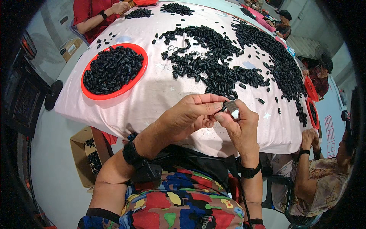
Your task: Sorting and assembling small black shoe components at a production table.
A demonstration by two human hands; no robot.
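In front of me, above the near side of the cloth-covered table (pixel 164 103), both hands are brought together. My left hand (pixel 187 116) pinches a small black cylindrical piece (pixel 223 109) between thumb and fingers; most of it is hidden by them. A small flat metal blade (pixel 232 108) is gripped between the thumb and forefinger of my right hand (pixel 244 128), close against the black piece. Just beyond my fingers lies a loose heap of similar black pieces (pixel 213 74).
At the left, a red basin (pixel 142 72) holds many black pieces. A larger pile (pixel 278 68) runs along the table's right side. An open cardboard box (pixel 82 152) stands low at my left. A person in red (pixel 91 19) and a person at right (pixel 318 179) sit around the table.
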